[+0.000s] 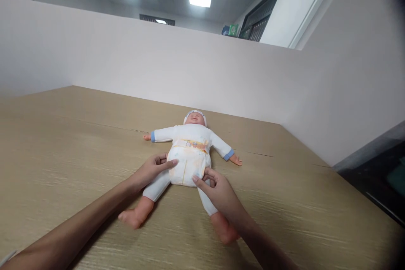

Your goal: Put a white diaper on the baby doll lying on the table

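Observation:
A baby doll (158, 184) in white clothes with blue cuffs and a white cap lies on its back, arms and legs spread. Around its waist and hips is a white diaper (186, 162) with a printed orange band. My left hand (155, 168) holds the diaper's left side, thumb on the front and fingers partly hidden behind the edge. At the lower right leg opening, my right hand (217, 185) pinches the diaper's edge between thumb and fingers. My right forearm partly covers the doll's foot on that side.
The doll lies on a wood-grain table (79, 135). A pale partition (158, 67) rises along the back and right. A dark, glossy object (376, 173) stands at the right edge. Beyond the partition are a green package (233, 30) and ceiling lights.

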The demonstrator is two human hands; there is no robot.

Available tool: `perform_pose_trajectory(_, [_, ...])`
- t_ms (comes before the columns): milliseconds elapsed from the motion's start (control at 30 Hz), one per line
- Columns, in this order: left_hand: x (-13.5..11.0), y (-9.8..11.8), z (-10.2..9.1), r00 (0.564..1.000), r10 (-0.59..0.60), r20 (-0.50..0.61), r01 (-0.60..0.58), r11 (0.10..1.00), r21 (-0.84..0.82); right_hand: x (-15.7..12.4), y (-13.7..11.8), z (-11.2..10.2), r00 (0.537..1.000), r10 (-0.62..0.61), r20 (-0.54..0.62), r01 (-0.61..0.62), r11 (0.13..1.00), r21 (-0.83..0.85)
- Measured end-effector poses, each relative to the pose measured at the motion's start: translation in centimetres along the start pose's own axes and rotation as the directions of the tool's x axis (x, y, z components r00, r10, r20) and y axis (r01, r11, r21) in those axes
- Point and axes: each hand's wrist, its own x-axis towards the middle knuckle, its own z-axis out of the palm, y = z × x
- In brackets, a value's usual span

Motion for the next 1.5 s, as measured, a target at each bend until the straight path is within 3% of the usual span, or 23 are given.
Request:
perform_pose_trajectory(133, [-0.3, 0.3, -0.3, 0.996, 0.064, 0.069, -0.071, 0.992, 0.104, -0.1, 0.1, 0.0, 1.0, -0.016, 0.012, 0.015, 0.999, 0.041])
perform_pose_trajectory(267, [-0.8, 0.8, -0.4, 0.991, 0.106, 0.079, -0.129, 0.913, 0.388, -0.4, -0.4, -0.1, 1.0, 0.007, -0.026, -0.012, 0.981, -0.194])
perform_pose_trajectory(367, [-0.9, 1.0, -0.4, 0.991, 0.109, 0.08, -0.134, 0.88, 0.455, -0.7, -0.7, 0.2, 0.999, -0.04, -0.034, 0.028, 0.958, -0.286])
perform_pose_trajectory(500, [-0.9, 1.1, -0.3, 0.992, 0.066, 0.106, -0.1, 0.925, 0.366, -0.7, -0.2, 0.4, 0.996, -0.087, -0.029, 0.077, 0.966, -0.246])
perform_pose_trajectory(667, [-1.1, 1.4, 0.3, 0.996, 0.014, 0.084, -0.033, 0.974, 0.226, -0.1, 0.4, 0.1, 0.999, -0.046, 0.004, 0.047, 0.998, -0.038])
perform_pose_trajectory(933, [-1.0, 1.3, 0.5, 0.998, -0.01, 0.056, 0.005, 0.996, 0.091, 0.1, -0.3, 0.0, 0.999, 0.036, 0.009, -0.037, 0.997, 0.062])
perform_pose_trajectory(1133, [-1.0, 1.5, 0.7, 0.997, -0.032, 0.077, 0.03, 0.999, 0.023, 0.3, 0.4, 0.4, 1.0, -0.006, -0.013, 0.009, 0.975, 0.222])
perform_pose_trajectory(1300, [-1.0, 1.4, 0.3, 0.995, -0.008, 0.104, 0.006, 1.0, 0.023, -0.3, 0.7, 0.1, 0.995, -0.035, -0.092, 0.033, 0.999, -0.03])
perform_pose_trajectory(1433, [-1.3, 1.5, 0.0, 0.993, -0.011, 0.118, 0.008, 1.0, 0.023, -0.6, 0.3, -0.5, 0.969, -0.122, -0.216, 0.048, 0.946, -0.321])
perform_pose_trajectory(1500, [-1.4, 1.6, 0.3, 0.994, -0.013, 0.105, 0.011, 1.0, 0.018, -0.3, 0.5, -0.9, 0.951, -0.188, -0.245, 0.081, 0.917, -0.39])
